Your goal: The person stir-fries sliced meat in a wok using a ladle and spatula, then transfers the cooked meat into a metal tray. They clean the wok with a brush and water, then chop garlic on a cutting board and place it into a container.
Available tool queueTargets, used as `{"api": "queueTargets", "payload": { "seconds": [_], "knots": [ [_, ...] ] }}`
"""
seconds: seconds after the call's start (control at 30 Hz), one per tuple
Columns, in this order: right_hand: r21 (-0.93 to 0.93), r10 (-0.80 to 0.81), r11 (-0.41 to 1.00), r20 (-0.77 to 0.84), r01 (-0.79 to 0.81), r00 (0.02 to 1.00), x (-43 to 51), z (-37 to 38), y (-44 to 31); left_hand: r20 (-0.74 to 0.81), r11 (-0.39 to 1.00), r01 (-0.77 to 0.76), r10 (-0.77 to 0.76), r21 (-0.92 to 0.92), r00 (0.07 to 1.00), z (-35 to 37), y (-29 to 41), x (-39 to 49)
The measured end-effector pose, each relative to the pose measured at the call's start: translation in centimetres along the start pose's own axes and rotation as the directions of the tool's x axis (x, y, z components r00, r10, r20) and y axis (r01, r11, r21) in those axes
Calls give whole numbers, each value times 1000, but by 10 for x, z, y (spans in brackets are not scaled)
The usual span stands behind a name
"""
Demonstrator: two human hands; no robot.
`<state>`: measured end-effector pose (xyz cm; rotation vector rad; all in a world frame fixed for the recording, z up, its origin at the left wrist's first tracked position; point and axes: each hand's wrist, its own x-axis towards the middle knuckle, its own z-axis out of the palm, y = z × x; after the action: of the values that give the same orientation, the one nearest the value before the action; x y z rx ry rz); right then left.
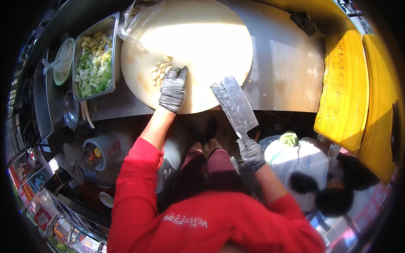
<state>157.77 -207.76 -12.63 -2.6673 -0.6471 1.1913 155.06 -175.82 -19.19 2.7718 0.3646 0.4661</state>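
My left hand (173,88), in a grey striped knit glove, lies palm down on a round white cutting board (215,57). Beside its fingers sits a small pile of peeled garlic cloves (161,71). The underside of that hand is hidden, so whether a clove is under the fingertips does not show. My right hand (252,153), gloved alike, grips the handle of a cleaver (234,104). The broad, wet-looking blade points away from me, its far end over the board's near right edge.
Left of the board stands a steel pan (116,47) of chopped scallions (95,71) and sliced pale pieces. A clear plastic bag (139,22) lies at the board's far left. Yellow wrapped packages (343,91) line the right side. A gas cylinder (109,150) is below the steel counter (284,72).
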Motion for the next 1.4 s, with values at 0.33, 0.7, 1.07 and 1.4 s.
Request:
{"api": "queueTargets", "payload": {
  "seconds": [0.33, 0.7, 1.07, 1.4],
  "knots": [
    [212, -69, 971, -184, 108, 981, 39, 4, 24, 38, 954, -186, 200, -233, 979, 41, 60, 18],
    [234, -66, 962, -313, 144, 948, 24, 26, 30, -20, 977, -145, 143, -154, 989, 23, 49, 23],
    [263, 133, 963, -267, -61, 954, 3, 25, 26, -33, 991, -133, 133, 5, 991, 11, 43, 30],
    [139, -189, 904, -717, 404, 671, 52, 15, -15, -69, 997, 77, -76, 10, 995, 1, 40, 11]
  ]
}}
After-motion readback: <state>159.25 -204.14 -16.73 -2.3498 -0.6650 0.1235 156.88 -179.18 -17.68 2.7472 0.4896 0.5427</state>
